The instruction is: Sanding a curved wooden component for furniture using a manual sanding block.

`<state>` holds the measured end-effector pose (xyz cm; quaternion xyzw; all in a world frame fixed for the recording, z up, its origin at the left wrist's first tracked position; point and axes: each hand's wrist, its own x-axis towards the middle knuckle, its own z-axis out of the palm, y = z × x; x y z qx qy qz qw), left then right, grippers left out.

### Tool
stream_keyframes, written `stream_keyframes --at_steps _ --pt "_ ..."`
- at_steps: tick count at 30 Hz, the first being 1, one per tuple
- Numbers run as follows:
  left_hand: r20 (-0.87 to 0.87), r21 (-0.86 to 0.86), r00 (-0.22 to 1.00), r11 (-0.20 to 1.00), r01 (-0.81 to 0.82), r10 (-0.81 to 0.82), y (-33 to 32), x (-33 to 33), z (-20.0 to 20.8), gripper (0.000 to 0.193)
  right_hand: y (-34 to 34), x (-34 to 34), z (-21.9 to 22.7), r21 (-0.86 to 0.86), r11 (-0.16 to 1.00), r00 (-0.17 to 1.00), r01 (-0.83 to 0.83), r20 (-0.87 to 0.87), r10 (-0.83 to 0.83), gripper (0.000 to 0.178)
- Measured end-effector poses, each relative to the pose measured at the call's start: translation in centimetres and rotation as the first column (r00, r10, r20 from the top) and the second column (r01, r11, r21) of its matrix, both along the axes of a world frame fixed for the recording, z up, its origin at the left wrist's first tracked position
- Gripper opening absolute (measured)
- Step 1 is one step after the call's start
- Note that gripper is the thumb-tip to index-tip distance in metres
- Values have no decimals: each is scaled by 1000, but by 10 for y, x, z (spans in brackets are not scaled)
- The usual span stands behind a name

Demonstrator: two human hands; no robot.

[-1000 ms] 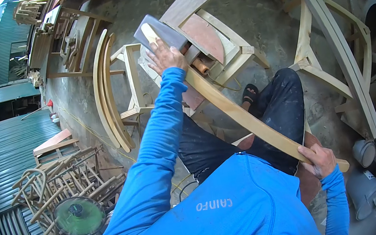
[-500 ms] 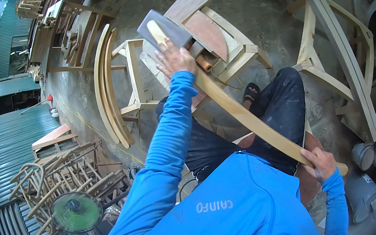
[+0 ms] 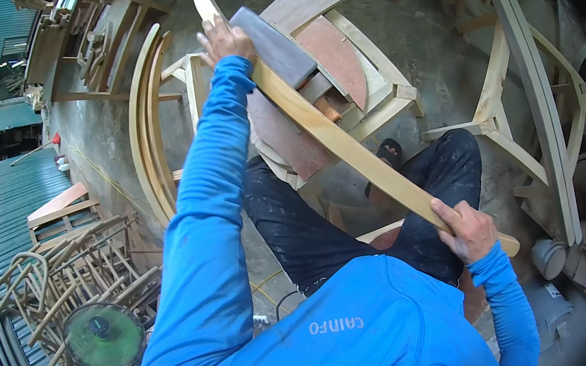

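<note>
A long, gently curved wooden bar [image 3: 348, 148] runs slantwise from the far left to my right side, above my thighs. My left hand [image 3: 226, 41] rests over its far part with the fingers bent across the wood. Around the near end, my right hand [image 3: 469, 231] is closed, the thumb lying along the top. Right beside the bar's far half is a grey, smooth-topped slab [image 3: 276, 45], perhaps a sanding belt, set in a wooden stand [image 3: 375, 99]. Whether bar and slab touch, I cannot tell. An orange roller [image 3: 327, 109] shows under the slab's near end.
Curved wooden strips [image 3: 143, 130] stand left of the stand. At the right, a long pair of boards [image 3: 537, 101] leans across a wooden frame [image 3: 498, 107]. A green fan [image 3: 104, 338] and piled chair frames [image 3: 68, 273] are at the lower left. Yellow cord crosses the floor.
The bar's far end has moved left and away from me, off the grey slab's top to its left side. Both hands have travelled with it, still holding on.
</note>
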<state>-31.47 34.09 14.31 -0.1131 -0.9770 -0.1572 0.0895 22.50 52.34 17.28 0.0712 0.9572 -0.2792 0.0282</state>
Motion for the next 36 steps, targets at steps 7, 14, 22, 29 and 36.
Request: stream_keyframes --at_steps 7,14,22,29,36 --pt "-63 -38 997 999 39 -41 1 -102 1 61 -37 -87 4 2 1000 999 18 -48 -18 84" --pt "-11 -71 999 997 -41 40 2 -116 2 66 -62 -171 7 44 998 999 52 9 -53 84" --pt "72 46 995 996 -78 75 17 27 5 70 -59 -199 -2 32 997 997 77 -34 -76 80" --pt "111 -7 989 995 -98 98 5 144 5 73 -26 -41 -3 -64 996 993 -68 -99 61 84" --pt "94 -18 989 994 -110 111 6 143 1 72 -9 30 0 -10 997 959 -83 -272 77 70"
